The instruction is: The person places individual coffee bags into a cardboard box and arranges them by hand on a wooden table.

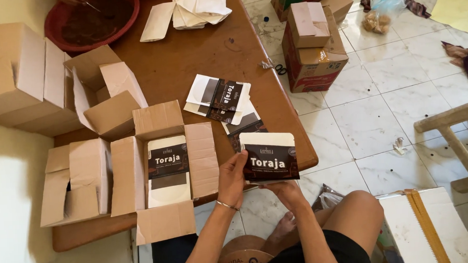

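Observation:
Both my hands hold a black-and-white pouch point(269, 156) over the near right edge of the low wooden table point(187, 59). My left hand point(232, 178) grips its left side, thumb on the front. Beneath the pouch, my right hand point(286, 190) supports its bottom edge and is mostly hidden by it. To the left stands an open cardboard box point(164, 172) with its flaps spread and a matching pouch point(167, 169) lying inside. More pouches point(221, 99) lie loose on the table beyond my hands.
Several cardboard boxes point(28, 78) crowd the table's left side. A red basin point(93, 19) with brown powder and a stack of white pouches point(195, 8) sit at the far end. On the tiled floor are stacked boxes point(312, 44), a wooden bench point(456, 136) and a taped box point(431, 228).

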